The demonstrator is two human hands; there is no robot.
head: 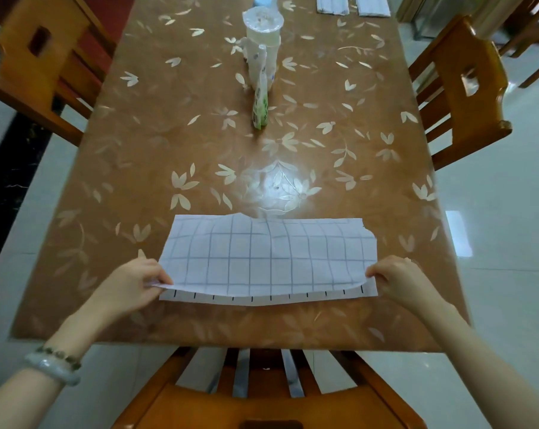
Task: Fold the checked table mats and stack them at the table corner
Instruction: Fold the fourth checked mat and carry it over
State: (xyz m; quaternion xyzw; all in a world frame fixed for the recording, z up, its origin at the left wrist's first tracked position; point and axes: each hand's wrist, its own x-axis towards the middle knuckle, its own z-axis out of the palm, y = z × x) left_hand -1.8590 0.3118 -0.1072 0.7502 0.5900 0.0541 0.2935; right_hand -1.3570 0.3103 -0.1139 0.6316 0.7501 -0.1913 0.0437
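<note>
Checked mat (268, 258) lies lengthwise along the table's (138, 144) near edge; left hand (132, 283) and right hand (395, 278) pinch its opposite near corners, equally close.

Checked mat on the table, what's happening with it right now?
A person is folding the mat on the table. The left hand pinches its near left corner, the right hand its near right corner, with the top layer doubled toward them. Two pale folded pieces lie at the far right corner.

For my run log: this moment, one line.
left hand pinches checked mat | right hand pinches it | folded over, on table
</note>
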